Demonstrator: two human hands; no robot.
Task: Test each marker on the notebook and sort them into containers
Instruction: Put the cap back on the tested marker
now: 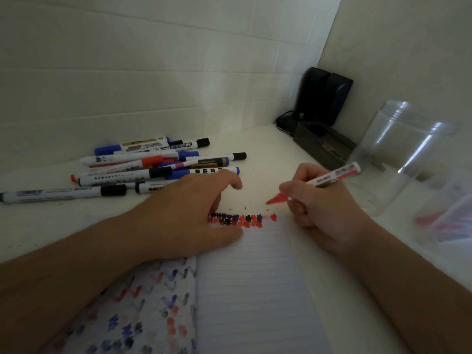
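On the white worktop (260, 149) lies a loose heap of roughly a dozen capped white-barrelled markers (143, 167) with blue, black and red caps, at far left near the tiled wall. One open lined notebook (250, 277) sits in front, its top line bearing a row of red, black and blue test marks (237, 220). Two clear plastic containers stand at right: a tall empty jar (398, 154) and a blurred one (449, 213) holding something red. The left hand (194, 213) rests flat on the notebook, fingers relaxed, its grip holding nothing. The right hand (319, 213) pinches one uncapped red marker (316, 185), tip angled down just above the page's top edge.
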